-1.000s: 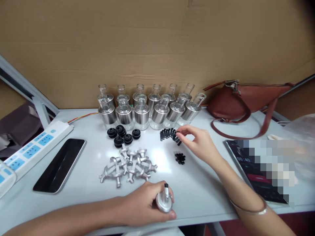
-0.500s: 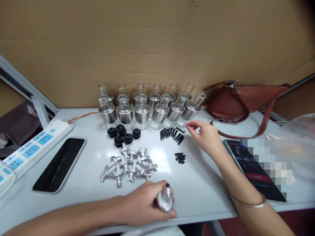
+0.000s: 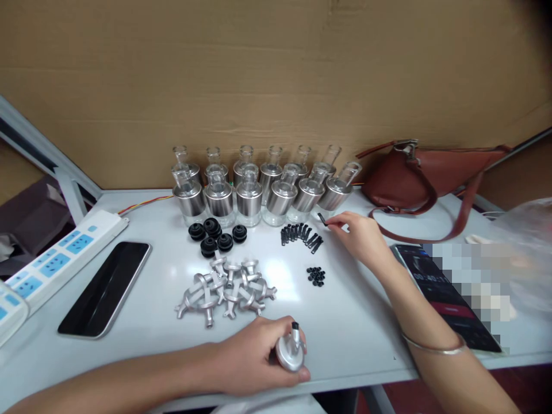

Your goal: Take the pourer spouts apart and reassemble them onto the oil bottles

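Note:
At the table's front edge my left hand (image 3: pixel 263 356) is wrapped round a silver metal spout piece (image 3: pixel 290 352) with a small black tip pointing up. My right hand (image 3: pixel 356 233) pinches a thin black strip (image 3: pixel 322 219) between thumb and fingertips, just in front of the bottles. Left of it lies a row of similar black clips (image 3: pixel 302 234). Nearer the front is a cluster of tiny black caps (image 3: pixel 316 276). Several silver spout pieces (image 3: pixel 233 293) are heaped at the centre-left, with several black ribbed stoppers (image 3: pixel 225 242) behind them.
Two rows of glass bottles with metal collars (image 3: pixel 249 201) stand along the cardboard back wall. A phone (image 3: pixel 104 290) and a white power strip (image 3: pixel 56 264) lie left. On the right are a brown bag (image 3: pixel 448 172), a lit screen device (image 3: pixel 440 287) and a plastic bag (image 3: pixel 530 253).
The black strip in my right hand has tilted more upright, and its far end has swung up toward the bottles. My left hand has stayed nearly still.

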{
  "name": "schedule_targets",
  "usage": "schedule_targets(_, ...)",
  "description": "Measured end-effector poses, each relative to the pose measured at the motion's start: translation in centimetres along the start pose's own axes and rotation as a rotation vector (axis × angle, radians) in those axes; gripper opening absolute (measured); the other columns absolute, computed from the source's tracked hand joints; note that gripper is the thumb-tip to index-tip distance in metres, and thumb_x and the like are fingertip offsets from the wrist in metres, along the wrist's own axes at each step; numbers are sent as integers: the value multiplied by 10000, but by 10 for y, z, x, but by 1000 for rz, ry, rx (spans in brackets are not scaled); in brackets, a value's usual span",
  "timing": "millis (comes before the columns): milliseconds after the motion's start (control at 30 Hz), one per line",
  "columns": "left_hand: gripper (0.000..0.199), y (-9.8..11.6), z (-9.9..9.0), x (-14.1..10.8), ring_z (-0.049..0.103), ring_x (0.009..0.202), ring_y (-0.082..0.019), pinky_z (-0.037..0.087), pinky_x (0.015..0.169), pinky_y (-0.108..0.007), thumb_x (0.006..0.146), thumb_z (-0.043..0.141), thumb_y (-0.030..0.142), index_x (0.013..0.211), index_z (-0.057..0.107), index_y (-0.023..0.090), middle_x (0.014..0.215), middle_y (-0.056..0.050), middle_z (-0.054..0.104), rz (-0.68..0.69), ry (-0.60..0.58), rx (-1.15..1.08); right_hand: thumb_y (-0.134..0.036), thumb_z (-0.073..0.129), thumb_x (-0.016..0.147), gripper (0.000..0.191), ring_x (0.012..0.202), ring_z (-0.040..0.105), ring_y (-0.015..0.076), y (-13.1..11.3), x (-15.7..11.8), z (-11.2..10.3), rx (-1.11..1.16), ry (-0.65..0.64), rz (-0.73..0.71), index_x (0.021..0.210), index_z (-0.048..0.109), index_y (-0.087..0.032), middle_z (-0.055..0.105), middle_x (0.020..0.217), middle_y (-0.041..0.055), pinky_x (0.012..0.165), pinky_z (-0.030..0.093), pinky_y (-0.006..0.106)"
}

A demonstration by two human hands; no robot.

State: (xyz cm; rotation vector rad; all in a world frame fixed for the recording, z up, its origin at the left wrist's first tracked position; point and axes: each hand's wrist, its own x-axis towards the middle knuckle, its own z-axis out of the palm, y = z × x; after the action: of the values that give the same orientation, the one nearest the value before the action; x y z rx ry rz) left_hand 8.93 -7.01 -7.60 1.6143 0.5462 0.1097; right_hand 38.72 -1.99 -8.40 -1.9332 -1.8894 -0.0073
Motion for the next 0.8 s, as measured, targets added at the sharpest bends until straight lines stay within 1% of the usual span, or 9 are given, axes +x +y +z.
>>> schedule_targets(67,180,-1,0,0,415,571,-101,359,547,-201,752,659,301,824,557,171,649,51,476,-1,-3,-3,-206,572,846,151,814,657,248,-5,0,-4,45,-5,-102,839,723,-206,711,869,74,775,511,369)
schedule_targets(167,176,-2,-1,0,417,573,-100,361,550,-200,758,661,297,830,562,171,652,52,478,5,-2,7,-198,567,864,152,846,625,256,-13,-2,-2,131,-60,-315,823,714,-201,683,875,85,783,518,397)
schedule_targets(233,174,-2,-1,0,412,572,-97,362,554,-200,758,664,292,828,562,170,649,56,472,11,1,9,-173,559,861,159,828,610,256,-17,-4,2,152,-92,-366,813,710,-190,663,851,90,761,525,403)
schedule_targets(333,174,-1,-1,0,399,566,-93,360,553,-199,759,667,291,819,558,170,645,61,458,5,3,2,-155,555,853,143,828,621,245,-19,-5,4,165,-117,-346,867,696,-178,659,877,92,756,532,392)
schedule_targets(433,176,1,-1,0,392,557,-93,351,540,-199,762,661,297,820,552,172,639,62,450,-1,-9,-7,-172,547,850,147,757,633,211,-15,-4,-3,197,-168,-232,946,658,-172,658,891,84,689,531,347)
schedule_targets(567,203,0,-1,1,422,579,-108,367,569,-220,751,666,318,833,545,177,655,51,473,-10,-8,-24,-220,600,802,94,668,597,198,-10,-4,-16,207,-212,-66,881,617,-173,628,756,50,629,484,325)
schedule_targets(667,259,-2,-3,0,463,618,-125,376,596,-236,761,666,370,871,533,176,698,28,530,3,-28,-91,-315,620,815,147,673,564,185,-20,-7,-25,332,-237,-41,875,611,-181,619,773,46,617,454,309)
schedule_targets(733,272,-3,-3,0,464,638,-128,370,608,-242,774,660,391,869,522,177,720,22,533,22,-33,-121,-385,593,857,215,698,554,171,-36,-12,-29,525,-329,-61,917,624,-181,622,813,48,621,448,290)
schedule_targets(800,287,-4,-4,0,460,648,-129,364,621,-250,789,655,422,834,515,176,722,19,519,29,-31,-139,-439,521,916,297,691,545,149,-56,-18,-30,748,-514,-74,938,640,-167,608,796,40,618,444,267)
